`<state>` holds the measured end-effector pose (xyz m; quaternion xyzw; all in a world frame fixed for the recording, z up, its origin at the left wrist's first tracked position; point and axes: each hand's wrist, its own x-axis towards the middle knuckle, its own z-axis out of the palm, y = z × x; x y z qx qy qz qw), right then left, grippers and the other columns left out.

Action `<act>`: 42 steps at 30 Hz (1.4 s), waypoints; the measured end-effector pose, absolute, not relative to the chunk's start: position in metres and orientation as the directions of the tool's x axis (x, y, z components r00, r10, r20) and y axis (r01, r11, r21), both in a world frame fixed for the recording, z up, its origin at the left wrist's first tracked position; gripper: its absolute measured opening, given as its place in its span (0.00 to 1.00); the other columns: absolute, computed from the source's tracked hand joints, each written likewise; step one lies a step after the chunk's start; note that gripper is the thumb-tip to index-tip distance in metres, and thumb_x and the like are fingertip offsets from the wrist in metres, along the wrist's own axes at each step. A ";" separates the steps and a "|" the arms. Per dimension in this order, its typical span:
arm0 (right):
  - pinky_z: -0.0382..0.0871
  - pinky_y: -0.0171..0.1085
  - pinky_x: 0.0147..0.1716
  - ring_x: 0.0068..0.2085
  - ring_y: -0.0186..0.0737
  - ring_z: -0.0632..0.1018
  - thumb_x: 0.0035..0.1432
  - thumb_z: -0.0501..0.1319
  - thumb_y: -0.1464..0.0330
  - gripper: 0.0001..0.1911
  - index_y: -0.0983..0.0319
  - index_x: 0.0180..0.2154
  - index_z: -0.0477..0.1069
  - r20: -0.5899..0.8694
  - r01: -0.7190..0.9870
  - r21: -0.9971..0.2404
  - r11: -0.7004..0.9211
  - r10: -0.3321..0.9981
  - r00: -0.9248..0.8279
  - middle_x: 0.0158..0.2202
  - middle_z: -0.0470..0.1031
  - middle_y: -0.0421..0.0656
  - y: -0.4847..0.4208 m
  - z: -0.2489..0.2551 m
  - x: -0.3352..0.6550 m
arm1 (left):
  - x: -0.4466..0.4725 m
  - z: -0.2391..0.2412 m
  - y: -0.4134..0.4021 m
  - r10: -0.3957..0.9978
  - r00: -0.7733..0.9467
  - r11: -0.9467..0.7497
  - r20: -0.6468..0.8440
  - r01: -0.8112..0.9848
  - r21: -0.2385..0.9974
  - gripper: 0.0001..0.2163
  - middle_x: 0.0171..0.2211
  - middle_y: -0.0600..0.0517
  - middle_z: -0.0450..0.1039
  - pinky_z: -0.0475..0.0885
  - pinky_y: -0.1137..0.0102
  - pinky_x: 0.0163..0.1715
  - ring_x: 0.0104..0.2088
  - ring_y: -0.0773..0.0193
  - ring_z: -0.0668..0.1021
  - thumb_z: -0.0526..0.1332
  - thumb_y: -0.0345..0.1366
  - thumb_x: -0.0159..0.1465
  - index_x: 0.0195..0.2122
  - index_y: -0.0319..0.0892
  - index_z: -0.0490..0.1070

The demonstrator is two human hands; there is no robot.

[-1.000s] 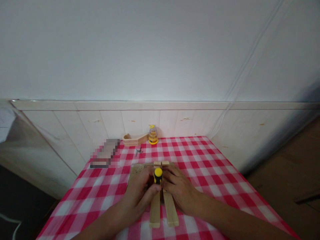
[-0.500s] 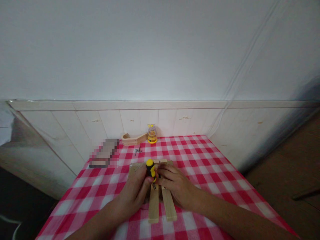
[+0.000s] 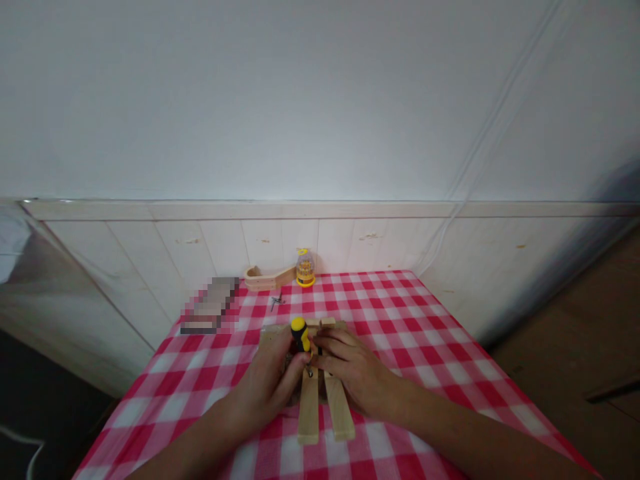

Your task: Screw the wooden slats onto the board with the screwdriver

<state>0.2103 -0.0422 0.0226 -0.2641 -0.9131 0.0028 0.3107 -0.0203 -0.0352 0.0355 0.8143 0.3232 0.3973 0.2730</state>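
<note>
My left hand [image 3: 273, 383] grips a yellow-and-black screwdriver [image 3: 301, 335], which leans left with its tip down on a wooden piece. That piece is two pale wooden slats [image 3: 323, 413] joined to a flat board [image 3: 273, 333] on the red-and-white checked tablecloth [image 3: 430, 347]. My right hand [image 3: 350, 372] rests on the right slat, with its fingers curled close to the screwdriver shaft, steadying the wood.
At the table's far edge lie a curved wooden part [image 3: 267, 277], a yellow bit holder with a clear dome [image 3: 305, 269] and a few dark screws [image 3: 276, 301]. A blurred-out object [image 3: 210, 307] sits far left. A panelled wall stands behind.
The screwdriver handle has tipped from upright over the slats to leaning left and slightly further away. Both hands stayed on the wooden piece.
</note>
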 end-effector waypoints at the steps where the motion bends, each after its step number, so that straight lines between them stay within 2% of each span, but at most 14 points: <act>1: 0.70 0.52 0.64 0.62 0.48 0.74 0.72 0.60 0.67 0.14 0.63 0.55 0.75 0.574 0.477 -0.167 0.863 0.478 -0.665 0.55 0.79 0.53 -0.042 0.023 0.210 | -0.020 0.038 -0.035 0.740 0.473 -0.647 0.478 0.306 0.699 0.09 0.46 0.43 0.76 0.72 0.59 0.47 0.45 0.52 0.77 0.56 0.38 0.74 0.51 0.44 0.70; 4: 0.72 0.52 0.62 0.61 0.48 0.75 0.71 0.62 0.67 0.15 0.62 0.56 0.74 0.593 0.469 -0.168 0.867 0.469 -0.655 0.55 0.79 0.53 -0.042 0.025 0.210 | -0.017 0.044 -0.034 0.738 0.462 -0.654 0.493 0.304 0.693 0.08 0.45 0.44 0.77 0.74 0.60 0.45 0.44 0.53 0.78 0.58 0.36 0.71 0.49 0.44 0.71; 9: 0.72 0.52 0.63 0.63 0.48 0.74 0.70 0.63 0.67 0.15 0.61 0.57 0.74 0.586 0.466 -0.182 0.866 0.476 -0.656 0.57 0.78 0.53 -0.042 0.027 0.210 | -0.016 0.050 -0.032 0.765 0.481 -0.612 0.428 0.336 0.716 0.07 0.40 0.45 0.77 0.75 0.62 0.40 0.39 0.54 0.78 0.59 0.36 0.68 0.43 0.43 0.73; 15: 0.71 0.53 0.63 0.61 0.47 0.75 0.72 0.61 0.67 0.12 0.61 0.55 0.75 0.599 0.454 -0.186 0.871 0.466 -0.650 0.54 0.80 0.52 -0.039 0.024 0.208 | -0.018 0.046 -0.029 0.782 0.475 -0.590 0.404 0.355 0.725 0.06 0.38 0.47 0.78 0.75 0.59 0.49 0.42 0.53 0.80 0.59 0.35 0.66 0.41 0.43 0.74; 18: 0.72 0.53 0.61 0.59 0.48 0.76 0.72 0.61 0.66 0.12 0.60 0.53 0.75 0.599 0.450 -0.193 0.872 0.468 -0.650 0.52 0.80 0.52 -0.039 0.023 0.208 | -0.019 0.045 -0.029 0.788 0.454 -0.577 0.416 0.308 0.756 0.14 0.44 0.47 0.79 0.75 0.60 0.51 0.46 0.54 0.81 0.60 0.33 0.66 0.53 0.44 0.73; 21: 0.73 0.52 0.60 0.59 0.48 0.76 0.72 0.60 0.66 0.11 0.61 0.53 0.76 0.589 0.459 -0.197 0.866 0.479 -0.651 0.52 0.80 0.52 -0.040 0.025 0.209 | -0.019 0.042 -0.030 0.793 0.424 -0.561 0.438 0.227 0.796 0.30 0.49 0.48 0.79 0.76 0.63 0.50 0.48 0.58 0.82 0.59 0.30 0.68 0.71 0.49 0.56; 23: 0.73 0.52 0.60 0.59 0.48 0.76 0.73 0.60 0.66 0.12 0.61 0.53 0.75 0.586 0.466 -0.196 0.863 0.484 -0.650 0.52 0.80 0.53 -0.041 0.026 0.209 | -0.021 0.039 -0.031 0.776 0.415 -0.587 0.476 0.195 0.786 0.35 0.53 0.48 0.78 0.76 0.63 0.52 0.50 0.59 0.81 0.58 0.29 0.69 0.75 0.53 0.47; 27: 0.72 0.52 0.61 0.60 0.47 0.75 0.73 0.59 0.67 0.12 0.61 0.54 0.75 0.576 0.470 -0.182 0.864 0.481 -0.661 0.53 0.80 0.53 -0.042 0.027 0.210 | -0.025 0.036 -0.031 0.685 0.415 -0.717 0.599 0.234 0.657 0.30 0.59 0.48 0.74 0.74 0.64 0.56 0.56 0.57 0.78 0.60 0.30 0.70 0.71 0.57 0.57; 31: 0.71 0.52 0.62 0.61 0.47 0.75 0.72 0.61 0.67 0.13 0.62 0.55 0.75 0.598 0.471 -0.160 0.868 0.464 -0.653 0.54 0.80 0.53 -0.041 0.025 0.209 | -0.024 0.043 -0.031 0.598 0.414 -0.800 0.686 0.251 0.546 0.25 0.53 0.49 0.76 0.76 0.67 0.52 0.51 0.59 0.79 0.61 0.30 0.70 0.66 0.54 0.63; 34: 0.71 0.52 0.62 0.61 0.48 0.74 0.72 0.61 0.66 0.14 0.62 0.56 0.75 0.603 0.469 -0.155 0.869 0.459 -0.652 0.55 0.79 0.53 -0.041 0.024 0.209 | -0.021 0.050 -0.031 0.567 0.399 -0.823 0.721 0.249 0.510 0.21 0.49 0.49 0.75 0.78 0.70 0.45 0.46 0.60 0.79 0.63 0.31 0.70 0.63 0.53 0.67; 36: 0.71 0.52 0.62 0.61 0.48 0.75 0.73 0.60 0.66 0.14 0.62 0.56 0.75 0.597 0.472 -0.156 0.868 0.464 -0.655 0.55 0.79 0.53 -0.041 0.024 0.209 | -0.020 0.051 -0.031 0.559 0.392 -0.829 0.731 0.251 0.499 0.21 0.48 0.49 0.75 0.78 0.70 0.44 0.45 0.60 0.79 0.63 0.31 0.71 0.64 0.53 0.67; 42: 0.73 0.51 0.60 0.59 0.48 0.76 0.72 0.61 0.67 0.12 0.62 0.53 0.76 0.613 0.473 -0.139 0.870 0.451 -0.649 0.53 0.80 0.53 -0.042 0.024 0.210 | -0.020 0.038 -0.031 0.580 0.357 -0.815 0.732 0.261 0.518 0.26 0.52 0.49 0.77 0.78 0.67 0.47 0.47 0.60 0.81 0.62 0.30 0.71 0.68 0.55 0.62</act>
